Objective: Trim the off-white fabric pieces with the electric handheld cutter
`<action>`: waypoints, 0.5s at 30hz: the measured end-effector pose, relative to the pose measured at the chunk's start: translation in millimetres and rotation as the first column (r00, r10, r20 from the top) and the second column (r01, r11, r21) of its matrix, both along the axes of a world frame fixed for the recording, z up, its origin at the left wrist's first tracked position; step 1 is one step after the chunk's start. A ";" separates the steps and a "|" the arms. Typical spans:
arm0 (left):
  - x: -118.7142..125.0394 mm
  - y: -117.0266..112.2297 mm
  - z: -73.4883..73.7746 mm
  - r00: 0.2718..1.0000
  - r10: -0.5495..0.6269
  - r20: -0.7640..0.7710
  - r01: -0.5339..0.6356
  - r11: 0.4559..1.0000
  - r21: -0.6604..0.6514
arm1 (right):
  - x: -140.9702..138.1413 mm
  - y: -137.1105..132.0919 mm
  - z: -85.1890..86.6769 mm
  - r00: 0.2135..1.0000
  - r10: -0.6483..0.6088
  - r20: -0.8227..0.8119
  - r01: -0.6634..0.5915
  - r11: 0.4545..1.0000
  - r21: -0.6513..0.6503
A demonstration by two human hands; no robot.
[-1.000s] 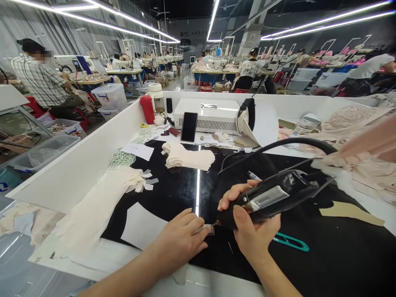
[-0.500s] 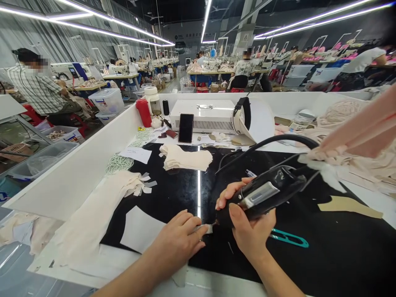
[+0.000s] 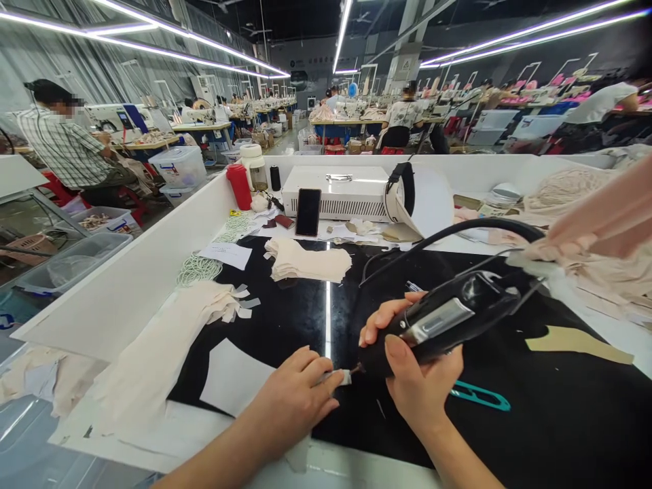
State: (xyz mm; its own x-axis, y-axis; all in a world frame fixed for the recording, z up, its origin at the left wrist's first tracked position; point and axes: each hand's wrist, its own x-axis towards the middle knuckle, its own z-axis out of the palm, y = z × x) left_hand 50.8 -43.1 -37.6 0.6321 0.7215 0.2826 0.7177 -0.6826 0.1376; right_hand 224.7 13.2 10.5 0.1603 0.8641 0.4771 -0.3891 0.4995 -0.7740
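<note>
My right hand [image 3: 415, 370] is wrapped round a black corded hand tool [image 3: 448, 319], whose tip points down-left at the black table top [image 3: 560, 421]. My left hand [image 3: 298, 394] is closed in a pinch on a small grey strip [image 3: 342, 376] that meets the tool's tip. A thick black cable [image 3: 458, 231] arcs from the tool's rear toward the back of the table.
Teal thread snips [image 3: 481, 396] lie just right of my right hand. Cream fabric pieces [image 3: 305, 261] are stacked mid-table, and more fabric [image 3: 153, 353] lies left. A white machine [image 3: 341, 191] with a phone [image 3: 308, 211] leaning on it stands behind. Another person's sleeve [image 3: 606, 221] reaches in from the right.
Both hands stay together at the strip; the view has shifted slightly. The sleeve at the right has moved a little.
</note>
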 end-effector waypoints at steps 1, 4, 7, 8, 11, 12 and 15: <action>-0.1 0.0 -0.6 1.000 0.000 0.002 0.000 1.000 -0.001 | -0.4 -0.1 -0.8 1.000 0.003 -0.001 -0.003 1.000 0.002; -0.4 0.0 -3.7 1.000 -0.001 0.011 0.001 1.000 0.002 | -1.3 0.7 -3.2 1.000 0.001 -0.002 -0.001 1.000 -0.001; -0.9 -0.5 -5.9 1.000 0.000 0.018 0.000 1.000 -0.004 | -0.8 2.6 -4.6 1.000 -0.004 -0.002 0.004 1.000 0.007; -1.0 -0.7 -6.1 1.000 0.001 0.018 -0.001 1.000 -0.010 | -0.2 3.1 -4.9 1.000 0.000 -0.003 0.000 1.000 0.017; -1.1 -1.1 -5.2 1.000 -0.001 0.017 0.001 1.000 -0.028 | 1.6 3.5 -5.9 1.000 0.015 -0.009 -0.014 0.999 0.049; -1.1 -1.1 -4.8 1.000 -0.002 0.017 0.003 1.000 -0.031 | 1.9 3.3 -6.3 1.000 0.019 -0.008 -0.018 0.998 0.056; -1.3 -1.2 -4.1 1.000 -0.001 0.023 0.002 1.000 -0.028 | 1.0 2.5 -7.8 1.000 0.028 -0.005 -0.028 0.998 0.050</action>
State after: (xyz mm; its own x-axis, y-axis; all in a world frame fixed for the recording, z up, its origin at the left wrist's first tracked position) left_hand 49.5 -44.2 -41.7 0.6270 0.7281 0.2770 0.7130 -0.6796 0.1726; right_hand 225.7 15.7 2.7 0.1392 0.8433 0.5191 -0.4083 0.5264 -0.7458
